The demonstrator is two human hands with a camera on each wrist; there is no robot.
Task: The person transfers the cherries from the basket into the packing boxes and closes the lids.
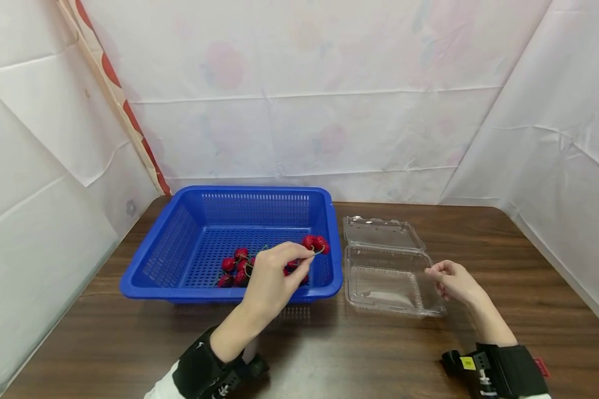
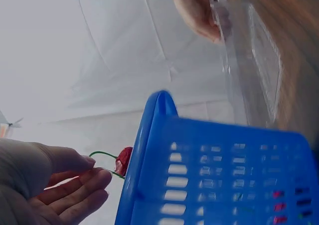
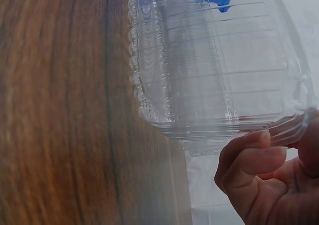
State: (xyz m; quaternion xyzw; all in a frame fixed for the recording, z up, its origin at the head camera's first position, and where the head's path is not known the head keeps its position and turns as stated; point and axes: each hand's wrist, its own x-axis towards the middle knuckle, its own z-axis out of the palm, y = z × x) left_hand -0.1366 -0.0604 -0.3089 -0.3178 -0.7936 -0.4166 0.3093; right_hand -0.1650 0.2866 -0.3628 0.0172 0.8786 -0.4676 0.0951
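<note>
My left hand [image 1: 277,277] pinches the green stems of a small bunch of red cherries [image 1: 315,244] over the right end of a blue plastic basket [image 1: 187,293]. Seen from the left wrist, the stem lies between thumb and fingertips, and a cherry [image 2: 123,161] shows beside the basket's rim [image 2: 142,150]. More cherries [image 1: 241,265] lie on the basket floor, partly hidden behind the hand. To the right, my right hand [image 1: 451,281] grips the right edge of a clear plastic clamshell box [image 1: 384,280], whose lid [image 1: 381,233] is folded back. In the right wrist view, curled fingers [image 3: 249,160] hold its rim.
Everything stands on a brown wood-grain table [image 1: 339,354]. White patterned sheeting [image 1: 299,133] hangs behind and at both sides. The basket and the clear box sit side by side with a narrow gap between them.
</note>
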